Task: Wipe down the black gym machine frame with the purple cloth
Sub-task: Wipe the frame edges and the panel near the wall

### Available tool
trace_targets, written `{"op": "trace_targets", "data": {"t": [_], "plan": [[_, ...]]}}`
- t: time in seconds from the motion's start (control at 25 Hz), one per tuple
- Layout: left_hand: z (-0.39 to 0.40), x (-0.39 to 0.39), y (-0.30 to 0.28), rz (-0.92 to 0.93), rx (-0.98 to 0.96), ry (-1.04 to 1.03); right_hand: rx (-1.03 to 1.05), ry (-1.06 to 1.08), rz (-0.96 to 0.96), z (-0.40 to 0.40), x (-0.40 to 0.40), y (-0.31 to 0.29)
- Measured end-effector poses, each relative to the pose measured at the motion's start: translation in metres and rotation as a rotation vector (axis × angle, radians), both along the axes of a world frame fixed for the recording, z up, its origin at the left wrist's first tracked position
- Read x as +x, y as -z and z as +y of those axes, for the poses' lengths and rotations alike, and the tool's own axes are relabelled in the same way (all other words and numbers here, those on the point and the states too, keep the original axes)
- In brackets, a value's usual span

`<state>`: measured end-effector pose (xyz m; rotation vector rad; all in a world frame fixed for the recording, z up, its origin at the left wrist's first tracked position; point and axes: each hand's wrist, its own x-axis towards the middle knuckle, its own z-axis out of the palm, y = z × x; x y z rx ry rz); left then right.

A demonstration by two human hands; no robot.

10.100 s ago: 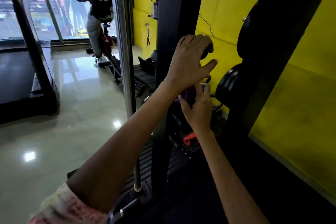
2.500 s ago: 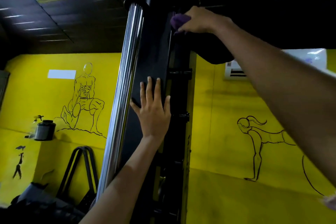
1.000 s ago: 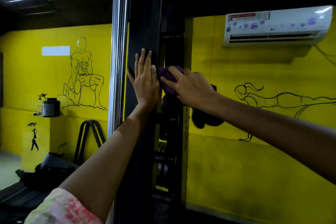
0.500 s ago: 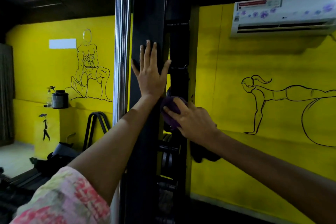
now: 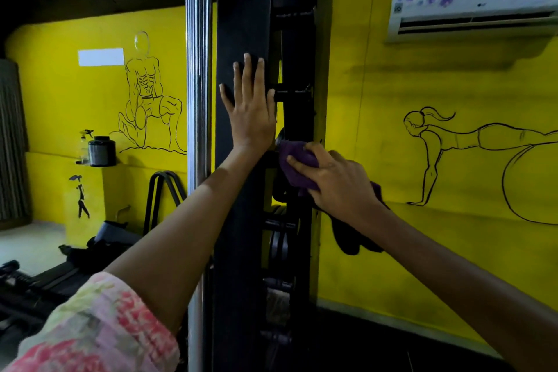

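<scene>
Currently the right hand (image 5: 338,180) is pressing a bunched purple cloth (image 5: 297,164) against the black metal gym machine frame (image 5: 241,9), fingers curled over it, while the left hand (image 5: 249,109) is bracing flat and open. Firm, overlapping downward strokes would suit. Contact under the cloth is hidden; the frame's dark inner parts are hard to make out.

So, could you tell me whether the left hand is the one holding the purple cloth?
No, the left hand lies flat with straight fingers on the black frame, while the right hand holds the cloth.
</scene>
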<state>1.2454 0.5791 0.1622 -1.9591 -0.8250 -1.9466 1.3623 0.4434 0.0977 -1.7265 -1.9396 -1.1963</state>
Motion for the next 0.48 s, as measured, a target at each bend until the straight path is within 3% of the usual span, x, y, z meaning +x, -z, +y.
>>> {"op": "trace_targets", "data": {"t": [0.16,0.32,0.48], "plan": [[-0.011,-0.004,0.027,0.029,0.006,0.106,0.096,-0.082,0.100,-0.008,-0.012,0.026],[-0.009,-0.011,0.064,0.053,0.048,0.120,-0.209,-0.037,0.071,0.012,-0.041,0.071],[-0.012,-0.019,0.078,0.177,0.027,0.057,-0.235,-0.025,0.045,0.002,-0.021,0.076]]}}
